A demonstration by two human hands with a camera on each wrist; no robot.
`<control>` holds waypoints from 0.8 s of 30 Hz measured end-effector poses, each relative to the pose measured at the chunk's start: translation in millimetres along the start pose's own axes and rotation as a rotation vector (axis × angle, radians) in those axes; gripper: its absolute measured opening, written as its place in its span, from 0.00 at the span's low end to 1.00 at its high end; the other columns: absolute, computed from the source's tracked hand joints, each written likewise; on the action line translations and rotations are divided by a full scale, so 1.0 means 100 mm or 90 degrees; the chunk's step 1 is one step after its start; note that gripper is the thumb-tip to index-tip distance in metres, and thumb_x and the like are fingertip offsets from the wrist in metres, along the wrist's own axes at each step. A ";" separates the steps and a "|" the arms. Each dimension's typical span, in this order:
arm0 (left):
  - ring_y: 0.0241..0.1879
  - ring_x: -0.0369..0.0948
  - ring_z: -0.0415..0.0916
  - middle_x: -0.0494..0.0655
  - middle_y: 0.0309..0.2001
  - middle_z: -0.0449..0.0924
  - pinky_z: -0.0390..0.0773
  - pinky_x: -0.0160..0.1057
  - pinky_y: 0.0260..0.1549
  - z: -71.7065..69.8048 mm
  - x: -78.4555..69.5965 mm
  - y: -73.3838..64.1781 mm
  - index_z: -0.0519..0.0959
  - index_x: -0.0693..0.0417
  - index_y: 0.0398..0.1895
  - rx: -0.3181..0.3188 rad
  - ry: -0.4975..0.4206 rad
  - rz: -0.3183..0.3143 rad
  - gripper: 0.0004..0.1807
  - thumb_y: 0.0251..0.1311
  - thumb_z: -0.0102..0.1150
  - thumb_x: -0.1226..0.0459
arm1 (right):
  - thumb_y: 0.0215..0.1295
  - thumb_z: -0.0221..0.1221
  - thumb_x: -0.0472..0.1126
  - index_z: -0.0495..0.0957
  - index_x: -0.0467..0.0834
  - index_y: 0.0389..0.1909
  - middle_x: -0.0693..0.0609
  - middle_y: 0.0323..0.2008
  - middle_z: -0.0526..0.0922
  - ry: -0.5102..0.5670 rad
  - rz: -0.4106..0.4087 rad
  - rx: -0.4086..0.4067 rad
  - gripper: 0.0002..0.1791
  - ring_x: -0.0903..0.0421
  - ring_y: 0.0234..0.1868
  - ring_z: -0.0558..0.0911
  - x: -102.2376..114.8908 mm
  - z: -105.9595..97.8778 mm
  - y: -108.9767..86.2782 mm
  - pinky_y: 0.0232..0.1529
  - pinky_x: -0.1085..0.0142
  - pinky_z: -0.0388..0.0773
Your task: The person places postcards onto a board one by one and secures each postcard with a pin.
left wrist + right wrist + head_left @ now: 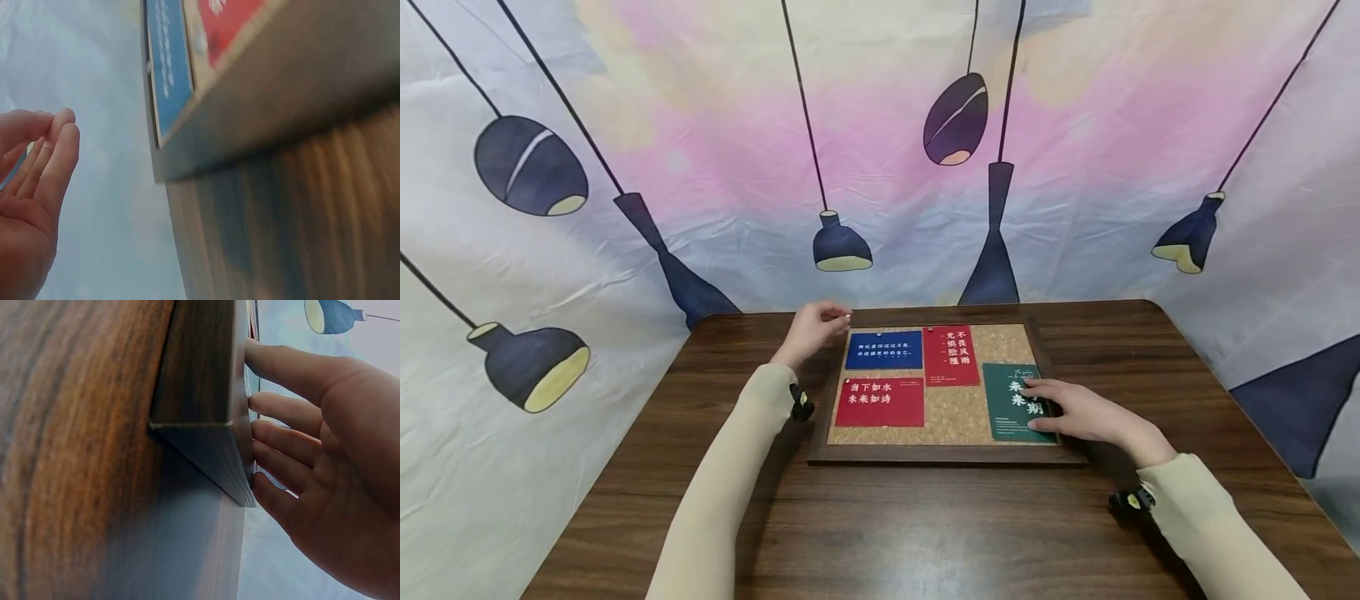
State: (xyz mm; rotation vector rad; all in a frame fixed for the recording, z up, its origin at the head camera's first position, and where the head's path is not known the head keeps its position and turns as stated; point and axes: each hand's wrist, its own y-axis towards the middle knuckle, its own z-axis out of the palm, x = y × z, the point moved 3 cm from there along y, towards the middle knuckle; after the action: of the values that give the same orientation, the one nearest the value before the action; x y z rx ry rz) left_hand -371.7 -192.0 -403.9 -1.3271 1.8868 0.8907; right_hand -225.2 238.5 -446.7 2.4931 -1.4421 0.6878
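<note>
A cork board (951, 417) in a dark wooden frame lies on the table. Just off its upper left corner is my left hand (817, 328), thumb and fingertips pinched together on a small pale pin-like thing, too small to make out clearly. My right hand (1086, 412) rests its fingertips on a green card (1006, 408) at the board's right side, partly covering the white lettering. In the right wrist view, the fingers of that hand (287, 456) are spread and nearly straight over the frame edge (194, 369).
Left of the green card are a blue card (884, 350), an upright red card (951, 358) and a wide red card (880, 404), with small pins at their edges. The brown table (887, 533) meets a cloth backdrop (895, 125) printed with lamps.
</note>
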 end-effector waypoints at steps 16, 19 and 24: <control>0.47 0.53 0.83 0.66 0.51 0.81 0.80 0.53 0.52 0.55 -0.35 0.26 0.81 0.63 0.55 0.098 -0.050 0.040 0.13 0.73 0.56 0.66 | 0.64 0.68 0.54 0.76 0.36 0.65 0.33 0.70 0.67 -0.015 0.006 0.008 0.35 0.31 0.69 0.66 0.02 -0.03 0.03 0.62 0.38 0.68; 0.47 0.53 0.82 0.68 0.53 0.80 0.80 0.53 0.52 0.67 -0.43 0.30 0.81 0.64 0.55 0.124 -0.051 0.052 0.13 0.74 0.55 0.67 | 0.63 0.68 0.55 0.75 0.36 0.66 0.33 0.71 0.66 -0.008 0.012 0.017 0.36 0.31 0.70 0.65 0.03 -0.04 0.03 0.63 0.37 0.67; 0.50 0.56 0.81 0.66 0.53 0.80 0.79 0.54 0.53 0.87 -0.54 0.31 0.80 0.64 0.56 0.165 -0.052 0.051 0.14 0.74 0.53 0.68 | 0.62 0.68 0.57 0.75 0.37 0.66 0.33 0.71 0.66 -0.008 0.011 0.027 0.38 0.30 0.69 0.65 0.03 -0.04 0.04 0.62 0.37 0.67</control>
State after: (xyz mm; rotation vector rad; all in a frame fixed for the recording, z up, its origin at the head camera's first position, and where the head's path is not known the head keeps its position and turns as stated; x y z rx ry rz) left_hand -375.9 -85.2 -403.4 -1.0514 1.9284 0.7001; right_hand -228.6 235.9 -442.1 2.5237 -1.4711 0.7135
